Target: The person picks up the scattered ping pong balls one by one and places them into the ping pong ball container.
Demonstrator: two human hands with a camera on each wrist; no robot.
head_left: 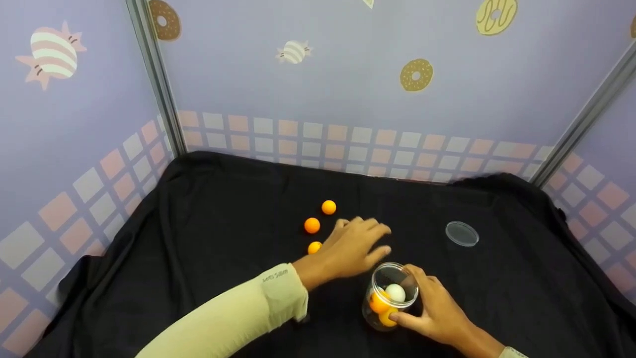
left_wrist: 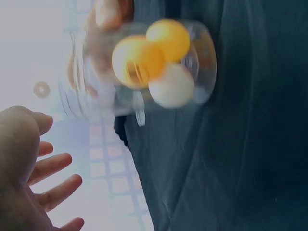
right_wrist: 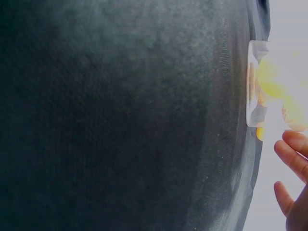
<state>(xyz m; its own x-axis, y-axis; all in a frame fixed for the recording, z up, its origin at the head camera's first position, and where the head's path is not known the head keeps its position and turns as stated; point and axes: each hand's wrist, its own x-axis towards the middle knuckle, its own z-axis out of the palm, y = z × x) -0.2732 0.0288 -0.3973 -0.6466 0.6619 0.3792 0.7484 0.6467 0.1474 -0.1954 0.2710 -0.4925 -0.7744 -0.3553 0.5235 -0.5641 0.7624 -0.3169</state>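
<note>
My right hand (head_left: 439, 311) grips a clear plastic jar (head_left: 366, 311), its thumb on the near side and its fingers around the right side. Orange balls (head_left: 380, 302) and a white ball (head_left: 396, 293), like table tennis balls, lie in the jar, whose mouth is uncovered. Held above the cloth just left of the jar, my left hand (head_left: 353, 248) has its fingers spread and nothing in them. Beyond that hand lie three loose orange balls (head_left: 312, 225), the nearest partly hidden by it. The left wrist view shows the balls (left_wrist: 171, 86) blurred through the jar wall.
A round clear lid (head_left: 462, 233) lies on the black cloth (head_left: 238, 214) to the right. Printed panels (head_left: 343, 74) with metal posts (head_left: 159, 79) enclose the back and sides. The cloth is wrinkled along its left edge.
</note>
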